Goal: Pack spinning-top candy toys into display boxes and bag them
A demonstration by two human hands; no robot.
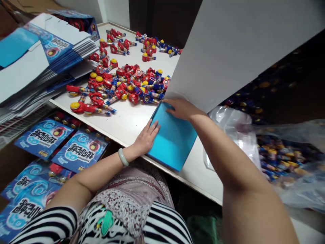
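Fingers of our left hand [146, 139] spread, ungrasping, against the blue box [175, 142]; our right hand [181, 109] curls at its far edge, grip unclear. We'd best press evenly.

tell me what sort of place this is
Probably a small packing workshop: loose toys lie heaped on a white table, flat cartons are stacked at the left, and printed boxes with toys in them sit below.

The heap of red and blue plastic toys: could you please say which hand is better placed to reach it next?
Probably the right hand: it touches the far corner of the blue rectangular cardboard box, close to the heap. The left hand rests lower on its side, farther off.
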